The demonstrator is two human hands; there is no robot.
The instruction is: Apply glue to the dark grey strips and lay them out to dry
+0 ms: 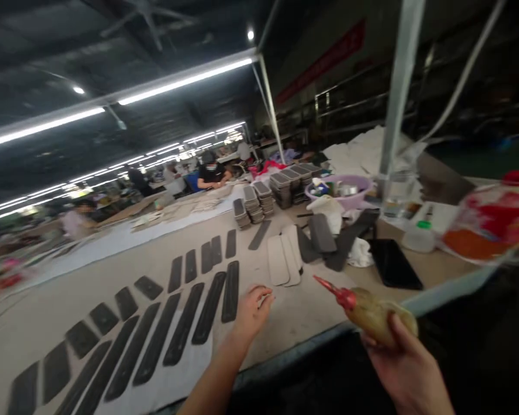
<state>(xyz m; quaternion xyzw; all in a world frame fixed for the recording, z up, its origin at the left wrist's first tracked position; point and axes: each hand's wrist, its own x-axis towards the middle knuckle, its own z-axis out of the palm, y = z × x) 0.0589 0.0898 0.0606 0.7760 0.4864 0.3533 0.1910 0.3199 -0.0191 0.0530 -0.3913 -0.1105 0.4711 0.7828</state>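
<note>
Nothing here you can actually read, honestly. There's a red banner (324, 60) hanging up on the far wall with some lettering on it, but it's way too blurred to make out. The plastic bottle (493, 222) at the right edge has a red and white label, also just a smear. No numbers or brands anywhere.

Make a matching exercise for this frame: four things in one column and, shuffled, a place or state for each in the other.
Things:
1. squeeze bottle with red nozzle
2. left hand
3. black phone
4. purple basin

Places or states:
A. lying flat near the table's right edge
B. held in the right hand
C. holding nothing, fingertips down on the table surface, beside the long black strips
D. far side of the table, holding small items

Pairs: 1-B, 2-C, 3-A, 4-D
</note>
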